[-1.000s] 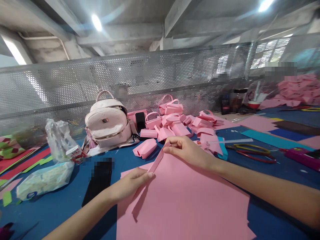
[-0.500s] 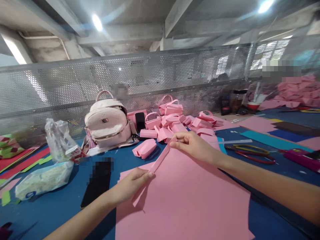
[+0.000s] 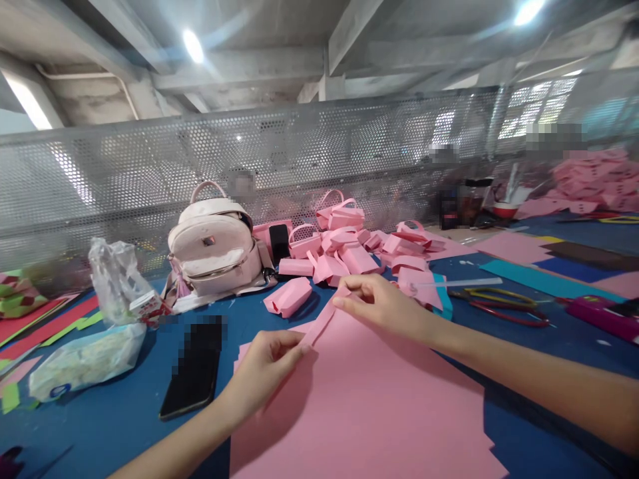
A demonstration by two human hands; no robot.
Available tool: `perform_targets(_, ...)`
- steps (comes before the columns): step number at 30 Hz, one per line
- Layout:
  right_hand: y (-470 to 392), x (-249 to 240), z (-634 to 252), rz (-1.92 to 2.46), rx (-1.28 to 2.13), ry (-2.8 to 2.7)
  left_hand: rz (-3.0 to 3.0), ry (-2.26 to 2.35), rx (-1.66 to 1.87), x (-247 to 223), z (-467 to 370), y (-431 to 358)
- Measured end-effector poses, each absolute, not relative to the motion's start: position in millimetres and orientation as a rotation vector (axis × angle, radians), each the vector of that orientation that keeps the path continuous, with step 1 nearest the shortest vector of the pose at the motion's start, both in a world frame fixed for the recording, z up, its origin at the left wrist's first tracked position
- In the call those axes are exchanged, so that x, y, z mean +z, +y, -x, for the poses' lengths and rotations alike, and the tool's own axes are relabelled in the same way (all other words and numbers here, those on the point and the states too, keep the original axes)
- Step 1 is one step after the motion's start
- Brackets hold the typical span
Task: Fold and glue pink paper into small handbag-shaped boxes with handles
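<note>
A narrow pink paper strip [image 3: 323,322] runs slantwise between my two hands, over large pink sheets [image 3: 379,412] stacked on the blue table. My left hand [image 3: 272,362] pinches its lower part between thumb and fingers. At the upper end, my right hand [image 3: 374,303] is closed on the same strip, thumb on top. The strip's lower end is hidden by my left hand. Just beyond lies a folded pink paper box [image 3: 288,297], with a heap of pink paper baskets [image 3: 344,246] behind it, some with looped handles.
A black phone [image 3: 192,369] and a tissue pack [image 3: 87,362] lie to the left. A pale backpack [image 3: 214,246] stands at the back against a perforated metal panel [image 3: 299,146]. To the right are red-and-yellow-handled scissors [image 3: 504,306] and a magenta tool [image 3: 599,314].
My right hand has come slightly down and left along with the strip. My left hand has turned a little, and the strip's lower tail no longer shows. Both hands still grip it.
</note>
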State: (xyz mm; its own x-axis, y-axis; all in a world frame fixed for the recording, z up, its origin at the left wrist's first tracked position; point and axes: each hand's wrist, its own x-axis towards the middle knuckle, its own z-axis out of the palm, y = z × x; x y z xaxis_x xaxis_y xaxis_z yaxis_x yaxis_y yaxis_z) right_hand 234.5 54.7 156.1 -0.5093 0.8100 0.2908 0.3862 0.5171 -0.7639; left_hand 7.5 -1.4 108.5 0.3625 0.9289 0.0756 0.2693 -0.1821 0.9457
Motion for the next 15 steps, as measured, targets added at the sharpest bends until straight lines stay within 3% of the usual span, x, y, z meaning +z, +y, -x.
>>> perform_targets(15, 65.6, 158.2, -229.2, 0.943, 0.928, -2.157, -1.696, 1.071, 0.868, 105.1, -3.8, 1.4)
